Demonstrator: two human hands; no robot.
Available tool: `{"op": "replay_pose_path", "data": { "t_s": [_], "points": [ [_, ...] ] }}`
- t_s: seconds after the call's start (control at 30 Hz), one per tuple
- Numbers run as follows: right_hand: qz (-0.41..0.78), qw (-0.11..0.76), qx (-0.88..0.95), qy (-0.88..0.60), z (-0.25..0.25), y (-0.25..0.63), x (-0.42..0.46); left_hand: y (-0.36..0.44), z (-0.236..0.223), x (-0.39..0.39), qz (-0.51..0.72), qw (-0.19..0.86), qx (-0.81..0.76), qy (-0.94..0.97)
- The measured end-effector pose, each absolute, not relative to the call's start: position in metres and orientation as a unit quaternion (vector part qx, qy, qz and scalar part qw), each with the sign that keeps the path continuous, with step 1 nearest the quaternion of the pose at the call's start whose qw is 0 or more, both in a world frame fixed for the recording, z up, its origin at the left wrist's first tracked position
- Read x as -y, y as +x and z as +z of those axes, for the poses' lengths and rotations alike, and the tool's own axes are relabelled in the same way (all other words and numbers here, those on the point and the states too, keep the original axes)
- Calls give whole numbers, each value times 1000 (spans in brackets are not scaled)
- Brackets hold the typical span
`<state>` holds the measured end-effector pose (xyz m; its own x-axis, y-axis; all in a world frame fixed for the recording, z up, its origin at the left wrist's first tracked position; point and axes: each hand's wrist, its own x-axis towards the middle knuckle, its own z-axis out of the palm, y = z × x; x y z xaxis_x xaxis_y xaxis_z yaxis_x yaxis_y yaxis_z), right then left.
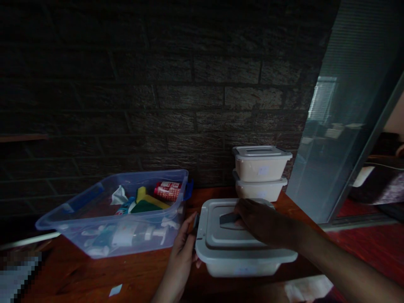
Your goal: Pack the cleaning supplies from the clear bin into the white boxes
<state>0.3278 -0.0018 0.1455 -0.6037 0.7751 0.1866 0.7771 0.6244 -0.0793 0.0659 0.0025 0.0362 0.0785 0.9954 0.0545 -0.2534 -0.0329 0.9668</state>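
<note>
Grey lid [221, 242]; right hand's [257, 219] fingertips partly hidden.

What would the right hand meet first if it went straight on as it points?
The right hand would probably meet the dark grey handle on the light grey plastic lid at its fingers; beyond, perhaps the blue latch on the clear plastic bin; depth is unclear.
</note>
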Motion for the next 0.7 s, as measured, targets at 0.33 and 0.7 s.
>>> {"op": "replay_pose_path", "data": {
  "t_s": [0.33, 0.7],
  "points": [
    [42, 146, 878, -454, 158, 333, 9, 66, 38, -1, 552, 580, -398, 448],
    [80, 216, 857, -460, 173, 338, 9, 63, 30, -4, 558, 576, -389, 454]
  ]
}}
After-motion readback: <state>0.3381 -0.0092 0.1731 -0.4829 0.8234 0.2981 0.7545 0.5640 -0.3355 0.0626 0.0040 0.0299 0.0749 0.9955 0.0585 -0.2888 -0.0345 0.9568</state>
